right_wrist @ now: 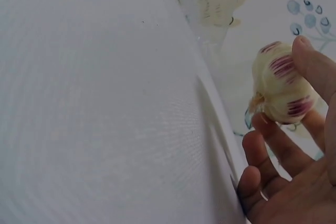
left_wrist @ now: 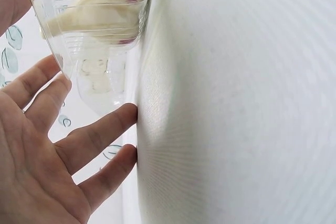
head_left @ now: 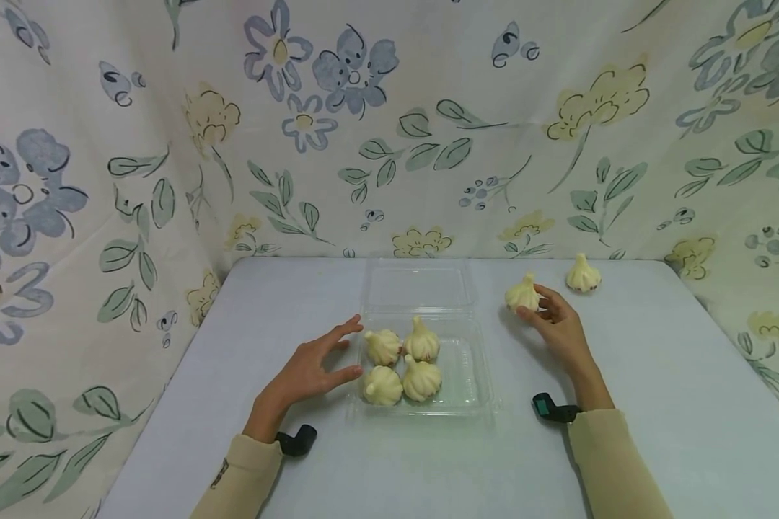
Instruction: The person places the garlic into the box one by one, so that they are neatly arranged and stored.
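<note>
Above the right part of the table, my right hand (head_left: 563, 335) pinches a garlic bulb (head_left: 522, 295) between thumb and fingers. In the right wrist view this bulb (right_wrist: 283, 85) shows purple streaks and its root end. My left hand (head_left: 308, 373) is at the left side of a clear plastic container (head_left: 464, 371), fingers spread and mostly straight. The left wrist view shows its fingertips at the container's rim (left_wrist: 50, 40), two other fingers touching the table. Several garlic bulbs (head_left: 422, 380) sit together in the container's left and middle part.
Another garlic bulb (head_left: 583, 275) stands on the white table (head_left: 649, 360) at the back right, beyond my right hand. The container's clear lid (head_left: 418, 287) lies folded open toward the back. A floral cloth (head_left: 389, 144) hangs behind the table and at its sides.
</note>
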`<action>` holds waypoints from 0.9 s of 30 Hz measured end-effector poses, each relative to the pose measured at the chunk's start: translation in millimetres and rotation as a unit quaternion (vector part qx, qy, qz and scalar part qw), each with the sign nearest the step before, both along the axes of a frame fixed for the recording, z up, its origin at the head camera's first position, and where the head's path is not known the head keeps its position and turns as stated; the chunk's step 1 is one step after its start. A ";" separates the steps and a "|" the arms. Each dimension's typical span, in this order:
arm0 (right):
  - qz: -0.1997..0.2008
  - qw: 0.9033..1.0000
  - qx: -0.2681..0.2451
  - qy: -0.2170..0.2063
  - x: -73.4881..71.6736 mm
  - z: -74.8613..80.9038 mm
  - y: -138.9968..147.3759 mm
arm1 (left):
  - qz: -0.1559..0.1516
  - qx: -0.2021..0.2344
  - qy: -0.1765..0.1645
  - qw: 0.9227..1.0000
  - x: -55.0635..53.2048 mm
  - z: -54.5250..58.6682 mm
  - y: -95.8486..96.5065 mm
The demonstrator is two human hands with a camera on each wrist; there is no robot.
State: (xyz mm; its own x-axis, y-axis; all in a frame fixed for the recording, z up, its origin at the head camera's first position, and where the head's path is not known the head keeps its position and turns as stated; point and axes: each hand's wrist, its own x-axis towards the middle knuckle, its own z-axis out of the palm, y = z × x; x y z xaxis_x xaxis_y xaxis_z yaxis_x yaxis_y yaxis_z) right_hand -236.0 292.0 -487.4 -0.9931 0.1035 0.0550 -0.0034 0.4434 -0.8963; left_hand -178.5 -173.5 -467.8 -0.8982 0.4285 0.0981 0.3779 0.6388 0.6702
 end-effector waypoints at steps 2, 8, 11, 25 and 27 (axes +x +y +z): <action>0.005 1.000 0.002 0.000 0.1 -0.7 -1.1 | -0.001 0.000 0.000 1.000 -0.2 -1.0 -0.1; 0.023 1.000 0.002 0.005 0.6 0.1 -5.2 | -0.003 0.003 0.002 1.000 0.1 -1.2 -0.1; 0.031 0.999 -0.005 0.008 1.3 2.7 -7.7 | -0.005 0.002 0.006 1.000 0.4 -0.9 -0.1; 0.086 0.994 -0.026 0.057 6.4 25.6 -20.9 | 0.000 0.004 -0.001 1.000 -0.2 -1.0 -0.2; 0.090 0.994 -0.026 0.057 7.1 28.9 -23.1 | -0.001 0.004 0.001 1.000 -0.1 -0.8 -0.2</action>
State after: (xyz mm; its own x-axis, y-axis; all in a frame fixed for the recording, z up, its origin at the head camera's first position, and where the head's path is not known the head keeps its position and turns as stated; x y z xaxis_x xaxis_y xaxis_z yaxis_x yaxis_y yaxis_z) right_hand -228.9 268.9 -458.5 -0.9833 -0.0697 0.1683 -0.1821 0.3800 -0.9069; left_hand -178.6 -173.7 -468.5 -0.8972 0.4293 0.1039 0.3807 0.6325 0.6746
